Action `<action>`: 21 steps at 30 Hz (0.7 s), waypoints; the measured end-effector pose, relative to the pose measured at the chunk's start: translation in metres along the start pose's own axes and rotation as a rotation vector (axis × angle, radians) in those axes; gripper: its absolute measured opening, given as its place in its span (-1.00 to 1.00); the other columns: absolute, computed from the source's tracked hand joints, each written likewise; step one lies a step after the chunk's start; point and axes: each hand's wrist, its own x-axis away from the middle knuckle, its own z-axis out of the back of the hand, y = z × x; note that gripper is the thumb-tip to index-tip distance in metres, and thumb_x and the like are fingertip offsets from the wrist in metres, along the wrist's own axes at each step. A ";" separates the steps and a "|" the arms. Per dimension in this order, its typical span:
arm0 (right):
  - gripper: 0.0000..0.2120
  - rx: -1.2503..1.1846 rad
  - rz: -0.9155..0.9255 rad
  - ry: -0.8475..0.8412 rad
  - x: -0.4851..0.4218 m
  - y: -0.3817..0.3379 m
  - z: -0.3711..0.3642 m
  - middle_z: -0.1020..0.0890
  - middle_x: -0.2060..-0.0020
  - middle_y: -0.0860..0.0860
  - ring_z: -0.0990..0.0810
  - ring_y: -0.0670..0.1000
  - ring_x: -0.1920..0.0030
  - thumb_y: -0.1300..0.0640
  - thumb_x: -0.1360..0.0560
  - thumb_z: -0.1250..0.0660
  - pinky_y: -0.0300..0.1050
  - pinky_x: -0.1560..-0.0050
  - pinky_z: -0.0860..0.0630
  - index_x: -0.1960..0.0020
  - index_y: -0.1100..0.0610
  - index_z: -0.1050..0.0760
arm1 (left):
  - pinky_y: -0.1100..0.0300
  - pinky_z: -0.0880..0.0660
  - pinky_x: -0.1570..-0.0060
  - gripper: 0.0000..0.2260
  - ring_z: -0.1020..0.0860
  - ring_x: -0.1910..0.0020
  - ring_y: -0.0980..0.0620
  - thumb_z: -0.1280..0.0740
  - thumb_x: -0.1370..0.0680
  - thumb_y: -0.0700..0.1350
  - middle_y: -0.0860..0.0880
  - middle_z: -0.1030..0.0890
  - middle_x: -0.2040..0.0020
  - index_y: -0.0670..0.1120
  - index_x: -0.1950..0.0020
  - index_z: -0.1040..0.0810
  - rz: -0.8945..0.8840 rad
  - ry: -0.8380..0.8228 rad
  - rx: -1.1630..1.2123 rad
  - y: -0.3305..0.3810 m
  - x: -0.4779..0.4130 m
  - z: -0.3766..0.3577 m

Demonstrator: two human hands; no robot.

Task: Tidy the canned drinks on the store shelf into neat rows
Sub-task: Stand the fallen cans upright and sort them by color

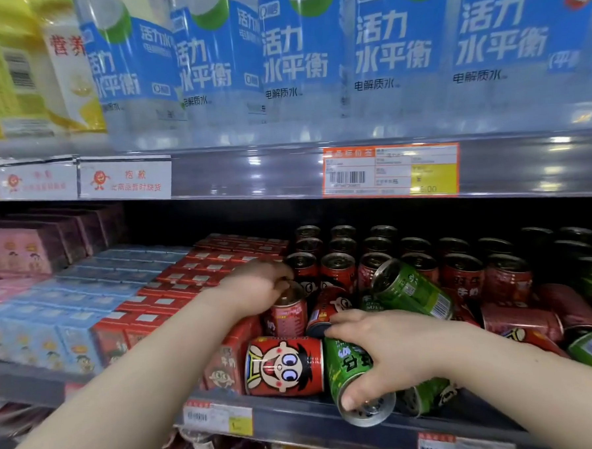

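Note:
Red and green drink cans crowd the middle shelf. My left hand grips the top of an upright red can near the shelf's front. My right hand is closed around a green can lying on its side at the front edge, its silver end facing me. Beside it on the left lies a red can with a cartoon face. Another green can rests tilted on top of other cans. Behind stand upright red cans in rows.
Red cartons, blue cartons and pink boxes fill the shelf to the left. More fallen red and green cans lie to the right. Large blue-labelled water bottles stand on the shelf above. Price tags hang on the shelf edges.

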 end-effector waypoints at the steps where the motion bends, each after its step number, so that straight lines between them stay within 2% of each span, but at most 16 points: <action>1: -0.12 -0.004 -0.001 0.007 0.000 0.000 -0.001 0.05 -0.52 -0.16 -0.10 -0.01 -0.50 -0.36 -0.33 -0.30 -0.10 -0.40 -0.16 -0.50 -0.13 0.03 | 0.09 -0.43 -0.17 -0.71 -0.49 -0.19 -0.08 -0.16 -0.57 -0.10 -0.08 -0.53 -0.26 0.04 -0.28 -0.47 0.001 0.021 0.006 0.002 -0.001 -0.003; 3: -0.11 -0.021 0.001 0.025 0.002 0.000 -0.002 0.01 -0.52 -0.18 -0.12 -0.03 -0.49 -0.36 -0.32 -0.31 -0.11 -0.39 -0.18 -0.50 -0.14 0.03 | 0.05 -0.41 -0.21 -0.69 -0.46 -0.23 -0.06 -0.15 -0.58 -0.09 -0.06 -0.50 -0.30 0.08 -0.30 -0.44 0.017 0.027 0.006 0.008 -0.001 -0.005; 5: -0.12 -0.036 0.006 0.034 0.004 0.000 0.000 -0.04 -0.51 -0.18 -0.16 -0.04 -0.47 -0.39 -0.32 -0.28 -0.12 -0.39 -0.20 -0.49 -0.12 0.00 | 0.03 -0.34 -0.29 -0.67 -0.38 -0.31 -0.06 -0.12 -0.60 0.01 -0.05 -0.43 -0.36 0.08 -0.36 -0.39 0.027 0.017 0.003 0.013 0.005 -0.004; 8: -0.29 -0.121 -0.011 0.057 -0.002 0.000 0.008 -0.20 -0.47 -0.11 -0.26 -0.04 -0.42 -0.41 -0.41 -0.09 -0.08 -0.41 -0.24 -0.45 -0.10 -0.16 | 0.05 -0.28 -0.34 -0.58 -0.31 -0.38 -0.07 -0.13 -0.58 0.10 -0.06 -0.34 -0.42 0.04 -0.42 -0.30 -0.044 0.061 0.006 0.021 0.024 -0.002; 10: -0.45 -0.172 -0.053 0.159 -0.016 0.002 0.012 -0.34 -0.40 -0.02 -0.35 -0.01 -0.36 -0.28 -0.51 -0.07 -0.07 -0.37 -0.30 -0.41 -0.04 -0.28 | 0.06 -0.27 -0.35 -0.56 -0.31 -0.37 -0.07 -0.13 -0.57 0.11 -0.05 -0.33 -0.42 0.05 -0.43 -0.27 -0.085 0.045 -0.008 0.026 0.035 -0.005; 12: -0.52 -0.139 -0.141 0.248 -0.035 0.003 0.015 -0.39 -0.36 0.05 -0.39 0.06 -0.33 -0.14 -0.54 -0.14 -0.10 -0.30 -0.36 -0.39 0.03 -0.30 | 0.06 -0.20 -0.39 -0.51 -0.26 -0.40 -0.08 -0.11 -0.58 0.12 -0.06 -0.27 -0.46 0.03 -0.48 -0.17 -0.077 -0.008 -0.047 0.030 0.042 -0.010; 14: -0.52 -0.091 -0.228 0.246 -0.053 0.001 0.016 -0.44 -0.30 0.09 -0.45 0.11 -0.26 -0.12 -0.51 -0.21 -0.11 -0.18 -0.41 -0.35 0.09 -0.33 | 0.07 -0.14 -0.42 -0.45 -0.18 -0.44 -0.09 -0.09 -0.58 0.14 -0.06 -0.19 -0.50 -0.01 -0.51 -0.07 -0.067 -0.018 -0.070 0.034 0.046 -0.014; 16: -0.50 -0.066 -0.279 0.164 -0.069 -0.004 0.016 -0.49 -0.22 0.10 -0.49 0.13 -0.17 -0.15 -0.49 -0.24 -0.10 -0.09 -0.44 -0.30 0.12 -0.35 | 0.09 -0.09 -0.43 -0.42 -0.13 -0.47 -0.08 -0.08 -0.58 0.15 -0.07 -0.13 -0.52 -0.04 -0.52 0.01 -0.075 -0.005 -0.114 0.036 0.048 -0.017; 21: -0.37 -0.024 -0.309 0.058 -0.092 -0.005 0.018 -0.55 -0.13 0.13 -0.53 0.14 -0.07 -0.28 -0.42 -0.24 -0.08 -0.02 -0.46 -0.29 0.14 -0.38 | 0.14 -0.03 -0.43 -0.43 -0.07 -0.49 -0.04 -0.11 -0.59 0.08 -0.05 -0.08 -0.53 -0.03 -0.52 0.04 -0.088 -0.006 -0.095 0.033 0.050 -0.017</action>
